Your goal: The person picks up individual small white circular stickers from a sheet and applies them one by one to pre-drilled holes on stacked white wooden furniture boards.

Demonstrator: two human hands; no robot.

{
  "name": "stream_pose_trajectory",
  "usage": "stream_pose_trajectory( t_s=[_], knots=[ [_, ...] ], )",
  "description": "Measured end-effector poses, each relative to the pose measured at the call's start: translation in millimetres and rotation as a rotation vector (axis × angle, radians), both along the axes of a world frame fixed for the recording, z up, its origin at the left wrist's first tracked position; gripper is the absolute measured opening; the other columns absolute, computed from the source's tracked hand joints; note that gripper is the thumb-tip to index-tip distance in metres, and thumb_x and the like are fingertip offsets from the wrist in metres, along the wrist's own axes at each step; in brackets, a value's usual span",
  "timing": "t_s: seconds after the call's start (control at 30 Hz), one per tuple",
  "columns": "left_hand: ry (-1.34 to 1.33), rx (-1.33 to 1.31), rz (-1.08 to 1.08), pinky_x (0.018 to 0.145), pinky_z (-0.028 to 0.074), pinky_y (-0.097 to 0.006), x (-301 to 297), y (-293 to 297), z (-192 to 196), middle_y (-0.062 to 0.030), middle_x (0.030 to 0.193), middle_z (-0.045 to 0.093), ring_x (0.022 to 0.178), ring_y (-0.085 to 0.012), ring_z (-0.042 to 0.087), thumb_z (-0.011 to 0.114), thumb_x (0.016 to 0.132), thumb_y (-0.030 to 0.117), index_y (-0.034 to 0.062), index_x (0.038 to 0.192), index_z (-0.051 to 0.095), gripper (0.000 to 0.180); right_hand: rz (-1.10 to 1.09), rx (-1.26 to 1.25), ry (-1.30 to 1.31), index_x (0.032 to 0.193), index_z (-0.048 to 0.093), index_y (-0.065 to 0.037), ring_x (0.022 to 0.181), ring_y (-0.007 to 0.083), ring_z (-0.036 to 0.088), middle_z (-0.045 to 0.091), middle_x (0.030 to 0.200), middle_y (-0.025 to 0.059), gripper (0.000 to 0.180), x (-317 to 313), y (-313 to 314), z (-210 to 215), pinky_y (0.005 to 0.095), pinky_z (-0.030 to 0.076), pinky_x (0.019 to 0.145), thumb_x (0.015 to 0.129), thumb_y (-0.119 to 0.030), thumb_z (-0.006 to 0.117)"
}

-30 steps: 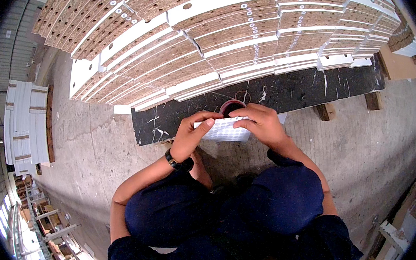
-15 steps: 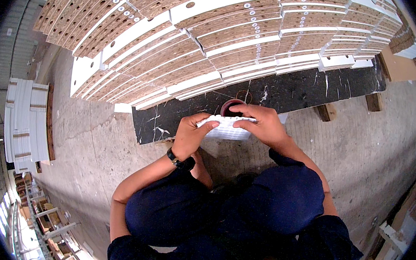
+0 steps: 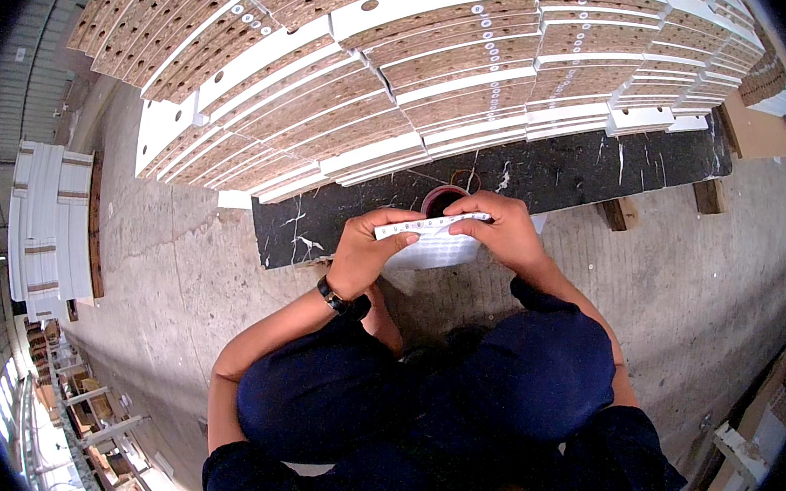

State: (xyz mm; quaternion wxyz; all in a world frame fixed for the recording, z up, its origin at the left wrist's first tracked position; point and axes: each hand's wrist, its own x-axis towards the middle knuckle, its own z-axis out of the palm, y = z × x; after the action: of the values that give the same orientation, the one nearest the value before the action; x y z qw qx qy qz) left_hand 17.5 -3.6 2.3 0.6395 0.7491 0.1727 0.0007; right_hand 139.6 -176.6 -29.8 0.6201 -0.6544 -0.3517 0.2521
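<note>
Between my two hands is a white sheet of stickers (image 3: 432, 252), its upper edge folded into a narrow band marked with a row of small dark round prints. My left hand (image 3: 362, 250) pinches the band's left end between thumb and fingers. At the other end, my right hand (image 3: 506, 234) grips it the same way, fingers curled over the top. The lower part of the sheet hangs down below the band. Just behind the sheet, a dark red ring-shaped roll (image 3: 431, 196) rests on the black board, partly hidden by my right fingers.
Long stacks of white-faced chipboard panels (image 3: 466, 55) with drilled edges rise ahead on a black marbled board (image 3: 596, 168). Wooden blocks (image 3: 616, 214) support that board above the concrete floor (image 3: 185, 274). Another stack of white panels (image 3: 51, 225) stands far left.
The sheet's top edge has tilted, so the band with its row of round marks now shows clearly. Both hands stay in nearly the same place, still gripping. The view has shifted slightly.
</note>
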Motion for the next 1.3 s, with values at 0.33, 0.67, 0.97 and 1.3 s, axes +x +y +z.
stream_pose_trajectory(
  t_s=[0.33,0.67,0.97,1.3],
  knots=[
    [-0.016,0.126,-0.098,0.078,0.046,-0.025,3.2,-8.9,2.1,-0.0077,0.103,0.062,0.091,-0.0111,0.059,0.063,0.074,-0.001,0.0083,0.132,0.038,0.064,0.236,0.027,-0.333,0.106,0.059,-0.009,0.094,0.0241,0.055,0.057,0.099,0.0092,0.036,-1.4,14.4,29.3,0.034,0.045,0.079,0.071,-0.016,0.068],
    [0.018,0.245,-0.173,0.092,0.038,-0.028,4.6,-12.2,-6.8,-0.0109,0.131,0.043,0.113,-0.0154,0.045,0.059,0.08,0.003,0.0065,0.138,0.023,0.068,0.153,0.047,-0.478,0.087,0.059,-0.006,0.082,0.0256,0.055,0.056,0.084,0.0079,0.016,-4.3,23.7,9.7,0.0345,0.045,0.073,0.073,-0.012,0.063],
    [-0.088,0.086,-0.238,0.103,0.021,-0.028,0.9,-8.3,-6.7,-0.011,0.147,0.007,0.132,-0.0183,0.018,0.039,0.088,0.001,0.0043,0.14,0.006,0.062,0.19,0.014,-0.371,0.086,0.059,-0.005,0.08,0.0254,0.057,0.057,0.084,0.0082,0.015,2.2,20.9,6.0,0.0337,0.045,0.069,0.074,-0.013,0.063],
    [-0.073,0.113,-0.225,0.103,0.021,-0.03,0.6,-8.7,-7.3,-0.0127,0.146,0.012,0.132,-0.0202,0.019,0.04,0.091,0.006,0.0054,0.14,0.008,0.059,0.131,0.008,-0.363,0.082,0.059,-0.005,0.079,0.0263,0.056,0.056,0.079,0.0091,0.014,-1.5,18.0,7.2,0.0362,0.045,0.069,0.075,-0.017,0.062]
  ],
)
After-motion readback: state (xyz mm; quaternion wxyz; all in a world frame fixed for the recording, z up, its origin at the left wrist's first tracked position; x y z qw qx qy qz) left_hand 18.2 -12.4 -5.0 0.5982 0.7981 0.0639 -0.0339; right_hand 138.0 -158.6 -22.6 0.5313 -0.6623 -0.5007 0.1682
